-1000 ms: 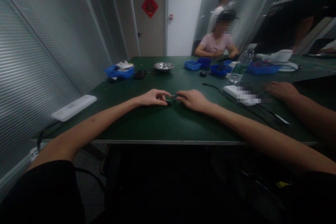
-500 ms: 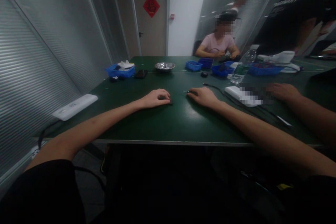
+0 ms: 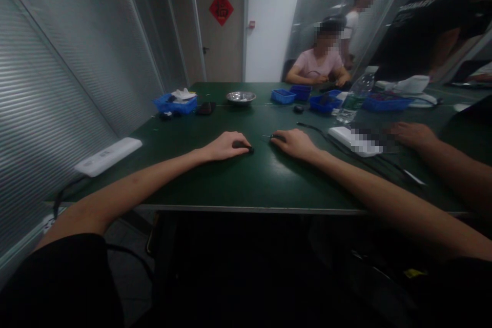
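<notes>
My left hand [image 3: 226, 146] rests on the green table [image 3: 238, 184], its thumb and fingers closed around a small black object [image 3: 250, 150]. Most of that object is hidden by the hand, and its kind is unclear. A short gap to the right, my right hand [image 3: 295, 142] is closed on a small screwdriver [image 3: 273, 137] with a dark handle. The tool's thin metal shaft points left toward my left hand, without touching the black object.
A white power bank-like box [image 3: 109, 156] lies at left. Farther back are a blue basket [image 3: 176, 105], a metal bowl [image 3: 241, 98] and several blue trays [image 3: 283, 96]. At right stand a bottle [image 3: 355, 97] and another person's hand [image 3: 413, 134]. More people are behind.
My right hand and the screwdriver have shifted slightly left. More of the black object's end shows at my left fingertips. A person in the background has moved right.
</notes>
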`<state>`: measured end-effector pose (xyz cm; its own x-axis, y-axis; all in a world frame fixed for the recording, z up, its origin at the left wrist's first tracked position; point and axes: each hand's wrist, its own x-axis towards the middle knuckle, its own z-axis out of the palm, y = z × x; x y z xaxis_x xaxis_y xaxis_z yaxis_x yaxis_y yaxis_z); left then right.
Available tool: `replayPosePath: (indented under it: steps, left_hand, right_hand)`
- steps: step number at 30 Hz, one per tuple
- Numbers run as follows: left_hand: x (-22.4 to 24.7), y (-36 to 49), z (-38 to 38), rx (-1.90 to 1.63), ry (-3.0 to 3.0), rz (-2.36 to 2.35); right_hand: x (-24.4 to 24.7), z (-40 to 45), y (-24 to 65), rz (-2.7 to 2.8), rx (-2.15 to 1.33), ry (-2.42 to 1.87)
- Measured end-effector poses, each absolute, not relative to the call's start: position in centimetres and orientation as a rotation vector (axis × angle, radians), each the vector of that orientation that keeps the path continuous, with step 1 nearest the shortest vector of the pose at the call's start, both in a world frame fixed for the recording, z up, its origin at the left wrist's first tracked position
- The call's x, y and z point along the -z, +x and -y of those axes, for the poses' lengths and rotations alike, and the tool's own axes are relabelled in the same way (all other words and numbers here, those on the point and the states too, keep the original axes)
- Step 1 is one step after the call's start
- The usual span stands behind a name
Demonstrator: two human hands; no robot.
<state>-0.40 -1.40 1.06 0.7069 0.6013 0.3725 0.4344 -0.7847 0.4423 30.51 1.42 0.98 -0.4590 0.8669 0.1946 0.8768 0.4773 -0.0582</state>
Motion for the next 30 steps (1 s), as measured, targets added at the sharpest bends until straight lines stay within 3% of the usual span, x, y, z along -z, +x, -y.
replayPosePath:
  steps: [16, 30]
  left_hand:
    - [-1.1, -1.3, 0.1, -0.670, 2.523, -0.817]
    - [-0.7, -17.3, -8.6, -0.647, 2.229, -1.627]
  right_hand:
    - [-0.9, -1.3, 30.4, 2.536, 0.078, -1.522]
    - [-1.2, -0.8, 30.2, 2.542, 0.064, -1.498]
